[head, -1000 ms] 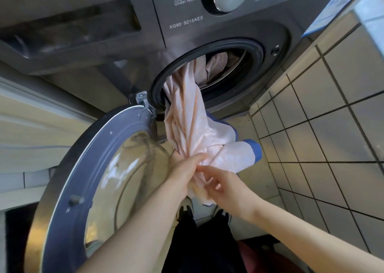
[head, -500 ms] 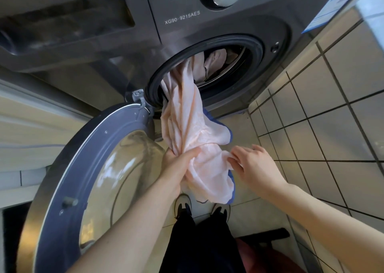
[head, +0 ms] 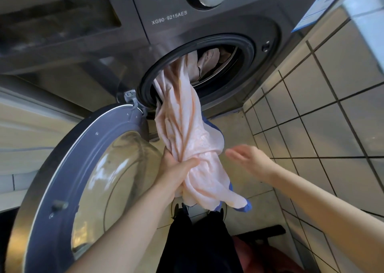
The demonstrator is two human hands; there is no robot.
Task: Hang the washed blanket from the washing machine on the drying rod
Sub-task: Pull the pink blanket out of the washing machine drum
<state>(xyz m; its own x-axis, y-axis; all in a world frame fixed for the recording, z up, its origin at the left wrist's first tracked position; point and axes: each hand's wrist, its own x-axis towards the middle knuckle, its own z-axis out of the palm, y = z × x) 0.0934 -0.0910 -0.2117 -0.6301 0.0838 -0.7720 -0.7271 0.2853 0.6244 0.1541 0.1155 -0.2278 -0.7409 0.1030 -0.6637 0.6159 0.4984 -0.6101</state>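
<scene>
A pale pink blanket (head: 182, 123) with blue edging trails out of the round drum opening of a dark grey washing machine (head: 239, 29) and hangs down in a twisted bunch. More of the blanket lies inside the drum. My left hand (head: 176, 169) grips the bunched blanket low down, below the opening. My right hand (head: 247, 158) hovers just right of the blanket with fingers straight, holding nothing. No drying rod is in view.
The machine's round door (head: 68, 179) stands swung open to the left, close to my left forearm. A tiled wall (head: 332, 106) rises on the right. My dark trousers and shoes (head: 197, 231) are below, on a tiled floor.
My right hand let go of the blanket's lower end and moved off to the right, fingers opening. My left hand kept its grip and drew more blanket out of the drum.
</scene>
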